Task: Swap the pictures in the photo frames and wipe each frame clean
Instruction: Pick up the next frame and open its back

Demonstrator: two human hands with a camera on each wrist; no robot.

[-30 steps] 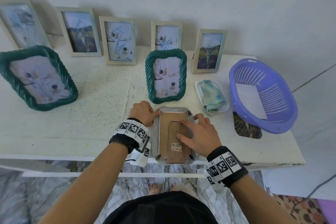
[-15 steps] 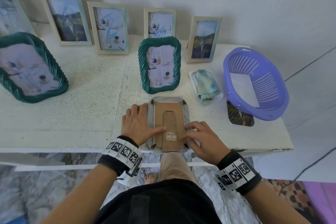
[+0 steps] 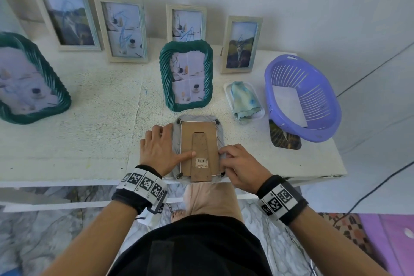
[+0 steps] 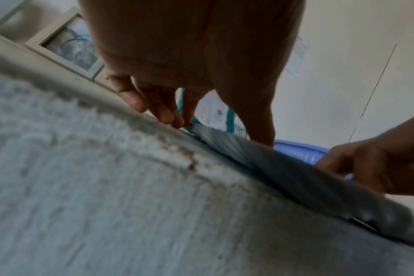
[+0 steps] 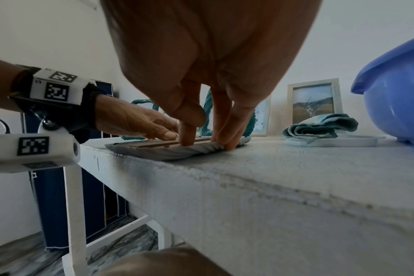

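- A large green rope-edged frame (image 3: 33, 78) is seen propped at the far left of the white table (image 3: 94, 119), its glass marked with scribbles.
- Two pale wooden frames are stood against the wall behind it: one with a hillside picture (image 3: 67, 14), one with a still-life picture (image 3: 122, 27), both scrawled with blue lines.
- The left hand (image 3: 160, 149) is laid flat, fingers straight, on the left border of a grey frame (image 3: 198, 149) that lies face down at the table's front edge; the thumb is pressed onto the brown backing board (image 3: 188, 139).
- The frame's folded-down stand (image 3: 200, 154), with a barcode sticker, is seen lying flat on the backing board.
- A smaller green rope-edged frame (image 3: 186, 75) is stood upright just behind the grey frame, with a small pale frame (image 3: 186, 21) behind it at the wall.
- The right hand (image 3: 239, 167) is set at the grey frame's right border near the front corner, fingers curled with the tips pressed down on the rim; in the right wrist view the fingertips (image 5: 186, 139) are shown touching the frame's edge. Whether a clip is pinched cannot be told.
- Another pale frame (image 3: 242, 45) with a landscape is stood to the right.
- A blue-green cloth (image 3: 243, 99) is seen bundled on a white tray (image 3: 227, 92).
- A loose photo print (image 3: 283, 140) lies partly under a purple basket (image 3: 313, 87), in which a white sheet (image 3: 286, 105) is held.
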